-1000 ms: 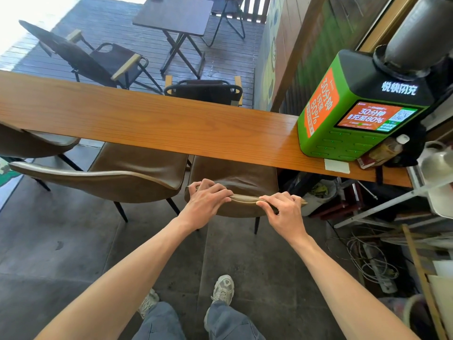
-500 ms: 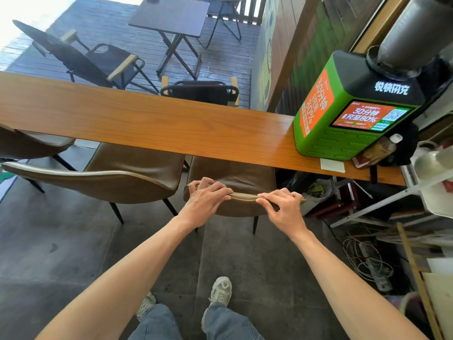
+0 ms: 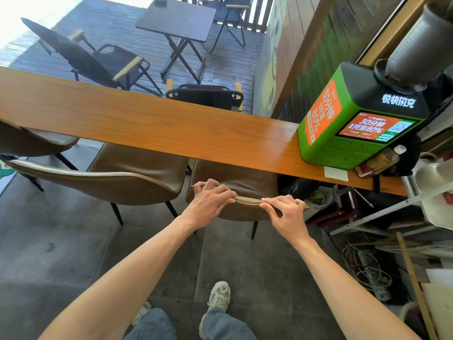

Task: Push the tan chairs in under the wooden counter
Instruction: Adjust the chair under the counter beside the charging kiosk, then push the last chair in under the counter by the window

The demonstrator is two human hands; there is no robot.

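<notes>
A long wooden counter (image 3: 152, 123) runs across the view. Three tan leather chairs stand along it. The rightmost tan chair (image 3: 235, 177) has its seat partly under the counter; my left hand (image 3: 208, 204) and my right hand (image 3: 285, 214) both grip the top edge of its backrest. The middle tan chair (image 3: 117, 177) sits to the left, its seat part way under the counter and its backrest out on my side. The left tan chair (image 3: 31, 141) is cut off by the frame edge.
A green charging station (image 3: 353, 123) stands on the counter's right end, with a bottle (image 3: 387, 158) beside it. White shelving, cables and clutter (image 3: 367, 256) crowd the floor at right. Dark folding chairs and a small table (image 3: 179, 18) stand on the deck beyond.
Both hands stay gripped on the rightmost chair's backrest. The view has shifted slightly; the chair looks barely moved relative to the counter.
</notes>
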